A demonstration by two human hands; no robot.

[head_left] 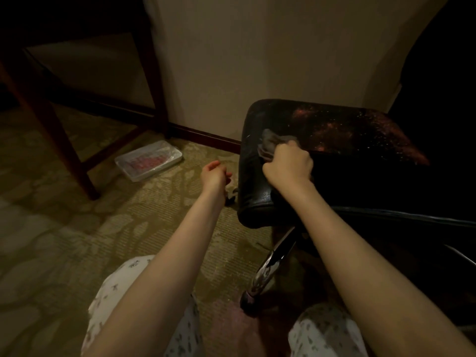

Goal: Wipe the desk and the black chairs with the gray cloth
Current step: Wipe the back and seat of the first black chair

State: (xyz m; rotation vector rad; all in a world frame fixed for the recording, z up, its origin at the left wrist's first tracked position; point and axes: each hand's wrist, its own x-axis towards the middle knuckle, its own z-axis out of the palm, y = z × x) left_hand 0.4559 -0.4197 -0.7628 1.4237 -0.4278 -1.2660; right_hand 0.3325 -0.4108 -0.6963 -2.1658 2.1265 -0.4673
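Gray cloth (269,145) gripped in right hand (288,164) fingers against black chair (342,135); left hand (213,173) fingers relaxed.

Both bare forearms reach forward. Right hand (288,164) fisted, back of hand up, fingers curled round gray cloth (270,143). Left hand (215,173) apart from it, fingers loosely curled, empty, wrist bent.

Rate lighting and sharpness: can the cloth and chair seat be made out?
Head view: dim, warm light; the gray cloth in the right hand is soft but readable; the seat of the black chair shows reddish speckle; the top corners fall to black.
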